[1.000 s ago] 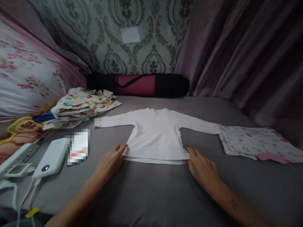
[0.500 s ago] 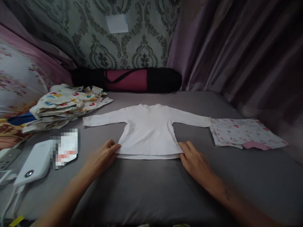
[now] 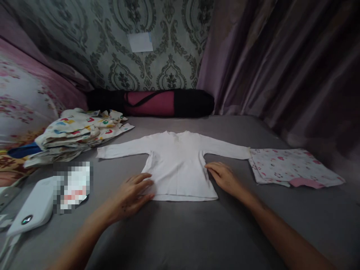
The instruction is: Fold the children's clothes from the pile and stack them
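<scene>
Left hand [image 3: 135, 193] lies at the shirt's lower left corner, thumb and fingers spread apart, tips on the cloth. Right hand [image 3: 223, 178] reaches the shirt's right side edge, above the hem, thumb and fingers drawn close together; whether they pinch the fabric or merely touch it, cannot tell.

Gray sheet [image 3: 182, 236] spreads flat under everything. Patterned wall [image 3: 171, 45] behind; purple curtain [image 3: 253, 67] hangs along the right. Floral fabric [image 3: 22, 93] slopes down at far left. Long black-and-pink bag [image 3: 149, 103] lies lengthwise at the foot of the wall.

White shirt [image 3: 178, 170] is laid out flat mid-sheet, between the hands: neck toward the wall, hem toward the wearer, both sleeves out sideways. Faint creases across the body. Right cuff meets the corner of a folded print garment [image 3: 284, 163], pink-edged, lying to the right.

Heaped print clothes [image 3: 75, 129] at left, near the left sleeve but apart from it. Nearer: white power bank [image 3: 36, 204], cables [image 3: 9, 249] at its near end. Just beside it, a packet [image 3: 75, 185], pixelated, perhaps a wrapper. Paper [image 3: 140, 42] on the wall, blank-looking.
</scene>
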